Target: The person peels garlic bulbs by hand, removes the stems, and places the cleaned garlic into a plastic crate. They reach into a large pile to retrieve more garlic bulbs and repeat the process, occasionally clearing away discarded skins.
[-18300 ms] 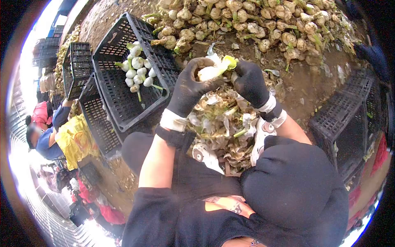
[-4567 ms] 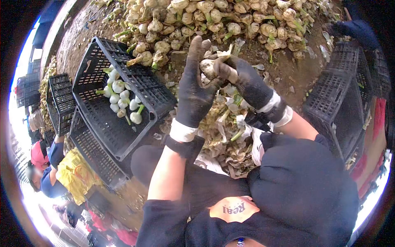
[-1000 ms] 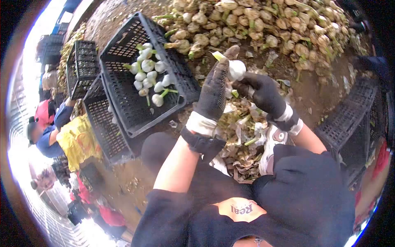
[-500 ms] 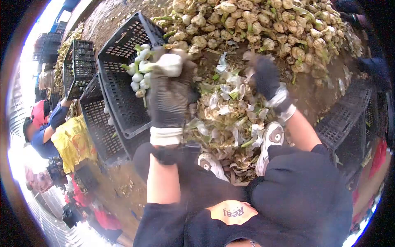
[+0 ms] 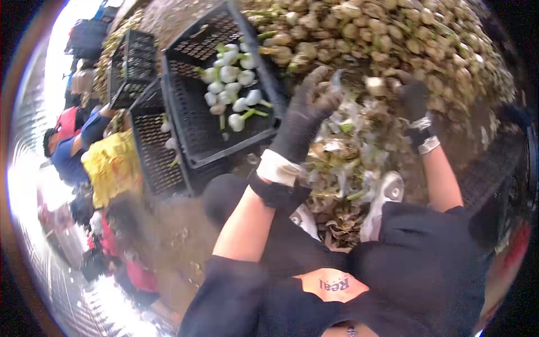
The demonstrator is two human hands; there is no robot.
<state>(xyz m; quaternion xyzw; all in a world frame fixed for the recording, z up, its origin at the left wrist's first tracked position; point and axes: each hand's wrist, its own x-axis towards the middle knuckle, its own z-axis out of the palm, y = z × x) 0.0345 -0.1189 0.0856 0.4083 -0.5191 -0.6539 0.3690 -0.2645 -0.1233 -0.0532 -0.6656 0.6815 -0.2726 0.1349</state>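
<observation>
My left hand (image 5: pixel 310 104), in a dark glove with a white cuff, is over the peelings just right of a black crate (image 5: pixel 222 147). Its fingers are apart and loosely bent, with nothing held. Trimmed white garlic bulbs (image 5: pixel 229 74) with short green stems lie in that crate. My right hand (image 5: pixel 414 100), also gloved, is at the near edge of a heap of untrimmed garlic (image 5: pixel 359 28). Its fingers are smeared by motion, so I cannot tell whether they grip anything. A pale garlic bulb (image 5: pixel 375 86) shows just left of them.
Garlic skins and leaf scraps (image 5: pixel 345 163) cover the ground between my shoes (image 5: pixel 387 196). More black crates stand at left (image 5: pixel 159 146) and a dark crate (image 5: pixel 491 168) at right. A person in blue (image 5: pixel 70 149) is beside a yellow sack (image 5: pixel 114 165) at far left.
My left hand has let go of a white garlic bulb and moved right, away from the crate. My right hand also appears farther right. The view has shifted, showing more of the crate.
</observation>
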